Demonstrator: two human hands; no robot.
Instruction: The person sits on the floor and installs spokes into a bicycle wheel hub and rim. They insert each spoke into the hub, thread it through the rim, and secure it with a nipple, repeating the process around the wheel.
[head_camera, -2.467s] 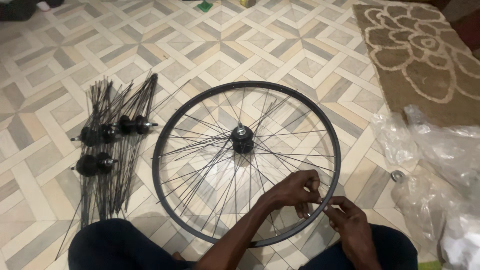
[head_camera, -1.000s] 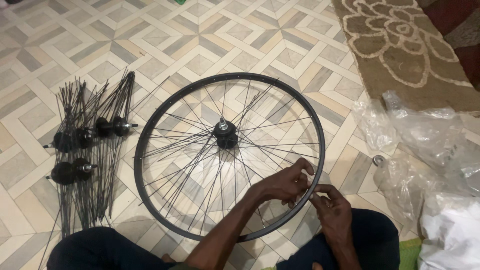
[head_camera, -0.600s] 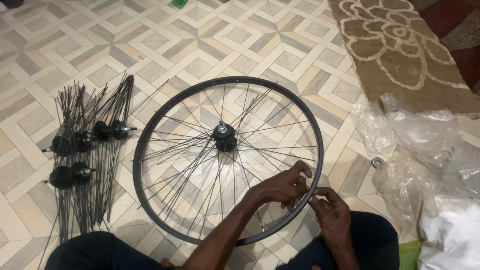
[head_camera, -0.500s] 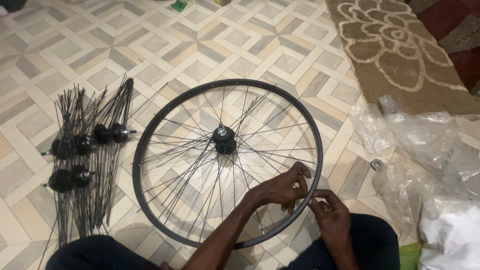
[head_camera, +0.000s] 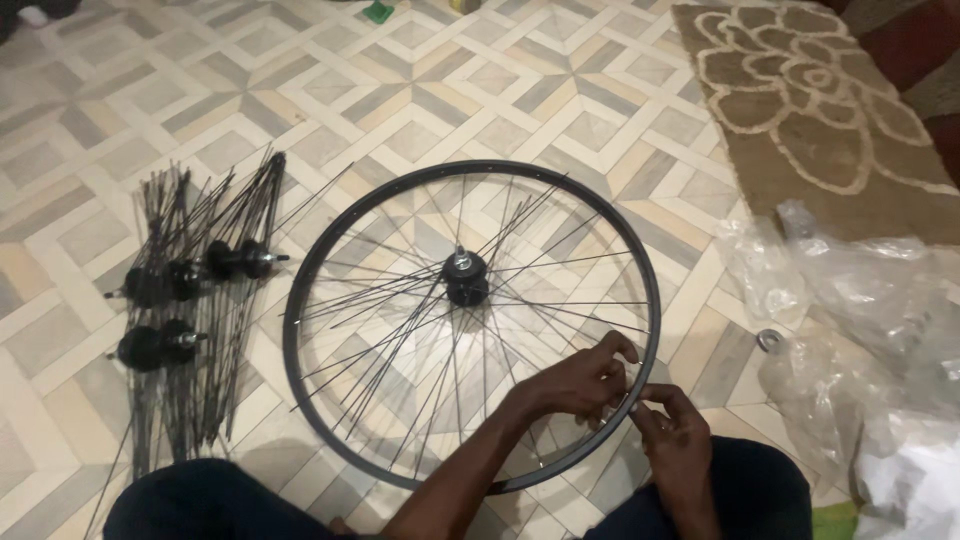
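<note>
My left hand (head_camera: 585, 385) covers the stretch of wheel rim (head_camera: 300, 300) under it, and whatever my right hand (head_camera: 675, 440) pinches at the rim is too small for me to make out. My knees hide the rim's near edge and the lower ends of the loose spoke bundles (head_camera: 190, 300). The clear plastic bags (head_camera: 860, 330) run off the right edge, their contents unreadable. The patterned rug (head_camera: 800, 120) is cut at the top and right. A small green thing (head_camera: 378, 12) at the top edge is only partly in view.

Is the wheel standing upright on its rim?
No, the wheel rim lies flat on the tiled floor, hub pointing up.
</note>
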